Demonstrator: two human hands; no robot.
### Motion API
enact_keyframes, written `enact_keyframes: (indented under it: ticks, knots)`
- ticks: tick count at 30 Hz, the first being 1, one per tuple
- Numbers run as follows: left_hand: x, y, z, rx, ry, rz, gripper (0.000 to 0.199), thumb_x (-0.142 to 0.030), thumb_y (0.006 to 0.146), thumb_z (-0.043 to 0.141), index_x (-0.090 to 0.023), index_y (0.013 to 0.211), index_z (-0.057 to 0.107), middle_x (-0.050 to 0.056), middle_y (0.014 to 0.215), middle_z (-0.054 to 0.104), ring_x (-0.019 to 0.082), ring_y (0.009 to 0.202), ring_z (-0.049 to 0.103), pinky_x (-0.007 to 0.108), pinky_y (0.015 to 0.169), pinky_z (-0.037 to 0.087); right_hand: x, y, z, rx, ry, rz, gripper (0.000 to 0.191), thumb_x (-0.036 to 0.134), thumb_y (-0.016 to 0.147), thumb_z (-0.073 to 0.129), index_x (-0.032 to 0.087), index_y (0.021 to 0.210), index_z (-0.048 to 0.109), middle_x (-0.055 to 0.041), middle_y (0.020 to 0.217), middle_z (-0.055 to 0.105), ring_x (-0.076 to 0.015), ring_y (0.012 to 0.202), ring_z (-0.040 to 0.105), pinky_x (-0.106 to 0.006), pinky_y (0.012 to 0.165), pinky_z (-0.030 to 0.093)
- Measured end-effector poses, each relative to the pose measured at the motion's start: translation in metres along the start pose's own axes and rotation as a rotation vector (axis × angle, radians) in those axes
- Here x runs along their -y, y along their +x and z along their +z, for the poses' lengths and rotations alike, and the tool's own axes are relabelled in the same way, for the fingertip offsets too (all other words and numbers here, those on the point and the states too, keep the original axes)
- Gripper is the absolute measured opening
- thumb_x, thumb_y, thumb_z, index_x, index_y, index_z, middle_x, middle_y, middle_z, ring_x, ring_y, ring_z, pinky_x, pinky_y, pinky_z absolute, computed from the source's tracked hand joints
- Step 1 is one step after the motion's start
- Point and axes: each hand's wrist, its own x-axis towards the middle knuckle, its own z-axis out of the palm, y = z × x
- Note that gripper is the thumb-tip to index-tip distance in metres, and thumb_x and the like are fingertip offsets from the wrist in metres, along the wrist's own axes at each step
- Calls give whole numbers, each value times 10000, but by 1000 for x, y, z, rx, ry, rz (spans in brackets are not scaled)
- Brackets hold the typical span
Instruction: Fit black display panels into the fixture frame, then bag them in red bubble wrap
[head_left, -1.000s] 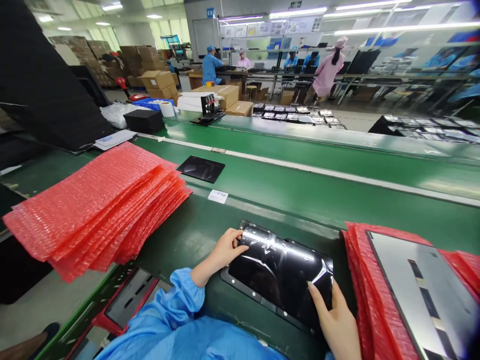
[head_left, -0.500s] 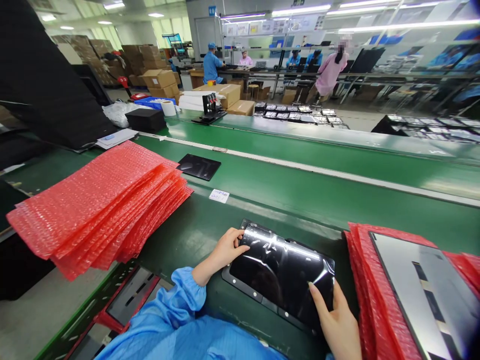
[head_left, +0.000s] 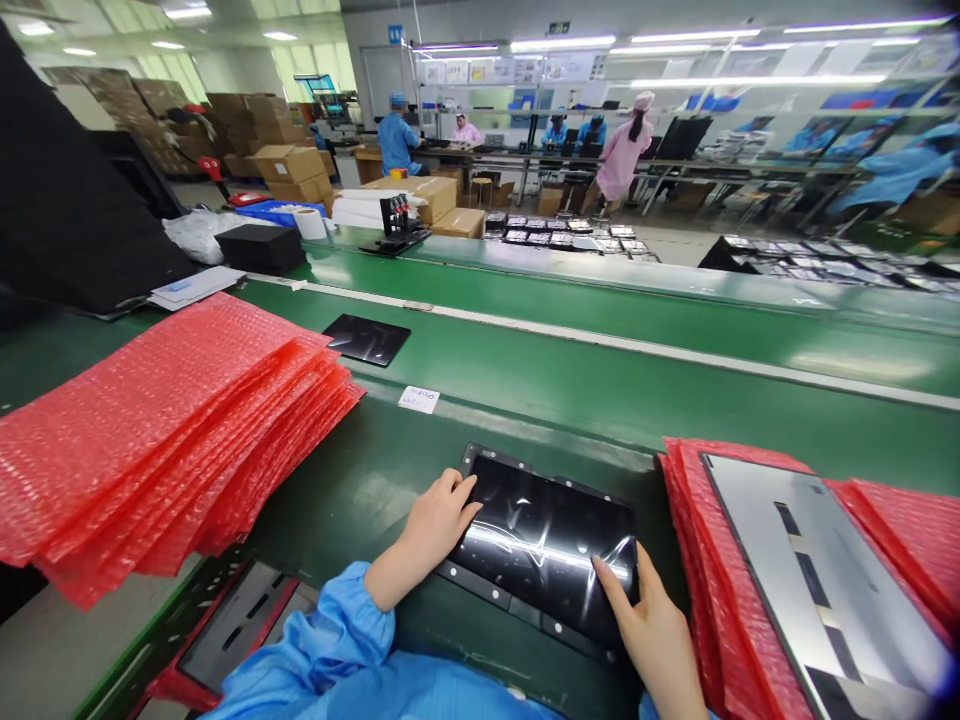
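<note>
A glossy black display panel [head_left: 544, 545], covered by wrinkled clear film, lies within a dark frame-like fixture [head_left: 496, 594] dotted with white spots. My left hand [head_left: 431, 525] grips the panel's left edge, thumb over the top face and fingers at the upper left corner. At the right end, my right hand [head_left: 652, 615] holds the panel with its thumb on the glossy face and the other fingers along the edge. The undersides of both grips are hidden.
Red bubble-wrap bags [head_left: 180, 410] are piled at left. On the right, a silver-backed panel [head_left: 817, 580] rests on more red bubble bags [head_left: 686, 540]. A dark panel [head_left: 367, 339] and a white label [head_left: 418, 400] lie ahead on the green bench [head_left: 570, 375]. Several people work in the background.
The panel has come down flatter onto the fixture, whose dotted upper strip now shows beyond it. Both hands keep their hold. My view has shifted slightly to the right.
</note>
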Motion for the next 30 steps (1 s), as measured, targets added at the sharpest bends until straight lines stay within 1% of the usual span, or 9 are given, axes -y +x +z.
enact_keyframes:
  ticks: [6, 9, 12, 15, 17, 21, 25, 27, 30]
  knots:
    - [-1, 0, -1, 18, 101, 8, 367, -336, 956, 429, -184, 1275, 527, 75, 1075, 576, 186, 937, 610, 297, 745, 539, 7, 3, -5, 44, -116, -22, 836, 724, 820, 389, 173, 1447, 343, 55, 460, 515, -233, 475, 593, -296, 504, 427]
    - [-5, 2, -6, 39, 153, 19, 354, -319, 950, 436, -184, 1257, 551, 80, 1052, 595, 204, 935, 596, 298, 697, 537, 12, 4, -11, 46, -373, -81, 786, 693, 875, 287, 149, 1439, 350, -22, 536, 612, -287, 549, 655, -338, 517, 451]
    - [-10, 5, -13, 52, 197, 39, 356, -289, 942, 441, -158, 1245, 573, 102, 1018, 615, 237, 946, 570, 316, 684, 526, 12, 8, -14, -41, -593, -204, 731, 646, 905, 275, 124, 1402, 403, -113, 725, 698, -313, 639, 683, -374, 533, 476]
    - [-11, 7, -18, 59, 247, 72, 365, -274, 947, 416, -138, 1233, 597, 117, 976, 630, 253, 929, 551, 336, 699, 502, 8, 13, -15, -176, -595, -460, 610, 590, 895, 421, 140, 1289, 542, -173, 1081, 679, -312, 941, 653, -397, 713, 516]
    - [-10, 8, -19, 49, 282, 93, 367, -271, 952, 398, -148, 1219, 617, 113, 945, 636, 253, 909, 544, 349, 719, 479, 7, 16, -16, -219, -569, -597, 513, 533, 879, 512, 168, 1228, 599, -158, 1242, 622, -322, 1118, 564, -423, 848, 484]
    - [-5, 9, -17, 39, 335, 127, 388, -248, 955, 369, -159, 1236, 621, 114, 929, 647, 261, 889, 553, 379, 733, 458, 11, 15, -21, -197, -508, -618, 465, 459, 870, 569, 192, 1251, 574, -125, 1290, 614, -314, 1194, 509, -514, 991, 374]
    - [8, 8, -12, 44, 337, 178, 415, -250, 962, 338, -178, 1278, 597, 139, 1215, 632, 295, 1100, 539, 447, 878, 445, 16, 10, -26, -104, -482, -555, 630, 459, 834, 610, 204, 1385, 443, -118, 1354, 568, -316, 1220, 495, -595, 1070, 248]
    - [18, 7, -9, 84, 311, 229, 452, -382, 946, 395, -220, 1343, 536, 109, 1420, 506, 325, 1294, 419, 522, 1022, 352, 16, 7, -28, -29, -486, -542, 801, 524, 753, 675, 236, 1436, 370, -113, 1438, 484, -337, 1271, 452, -629, 1074, 222]
    - [31, 3, -5, 216, 239, 266, 836, -631, 791, 538, -225, 1482, 298, 96, 1560, 263, 350, 1417, 240, 594, 1103, 219, 14, 6, -28, 42, -518, -531, 900, 589, 663, 728, 264, 1429, 387, -113, 1495, 405, -365, 1312, 407, -671, 1058, 212]
